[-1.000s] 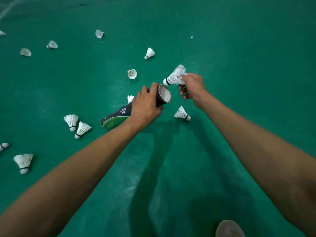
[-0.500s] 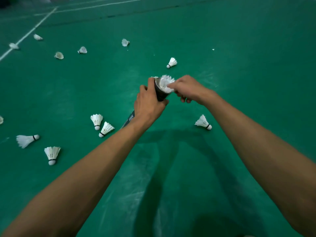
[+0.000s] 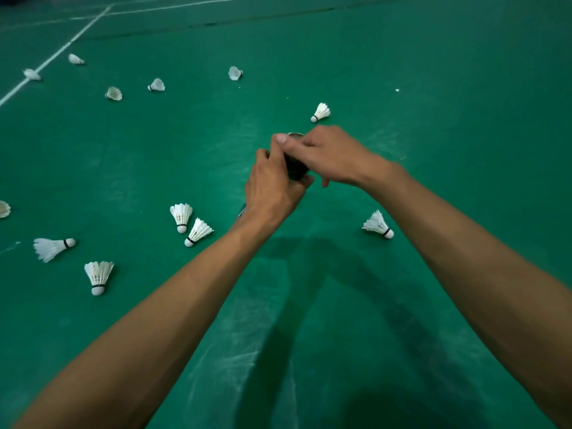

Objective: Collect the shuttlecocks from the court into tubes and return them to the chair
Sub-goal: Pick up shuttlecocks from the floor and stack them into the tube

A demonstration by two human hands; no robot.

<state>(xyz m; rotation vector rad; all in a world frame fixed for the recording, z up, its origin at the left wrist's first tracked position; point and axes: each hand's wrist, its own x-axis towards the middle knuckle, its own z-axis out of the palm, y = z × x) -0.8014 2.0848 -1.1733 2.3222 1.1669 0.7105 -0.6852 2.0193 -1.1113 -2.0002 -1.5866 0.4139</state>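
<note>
Twelve shuttlecocks point(image 3: 99, 277) are seen lying on the green court floor point(image 3: 464, 150), so most of the picking up is judged to be not yet done. Well to the left of the tube point(image 3: 296, 168), a white line point(image 3: 55, 54) is painted, and small far shuttlecocks point(image 3: 114, 93) are scattered near it. Just left of the tube and lower, a pair of shuttlecocks point(image 3: 181, 216) is lying side by side, almost touching.

The tube is held near its top by the left hand point(image 3: 272, 190), with fingers and thumb wrapped tight round it. It is held slanted with the open end up, likely so that it is steady and easy to fill. The open end is covered by the right hand point(image 3: 331, 156), whose fingers are bent down over it, likely to push a shuttlecock inside. Nothing can be seen under those fingers, so it cannot be told if anything is held there.

Just beyond the tube, an upper shuttlecock point(image 3: 320, 112) is lying. To the right of the tube and lower, a near shuttlecock point(image 3: 378, 225) is lying on its side, close enough to be picked next. No chair is seen.
</note>
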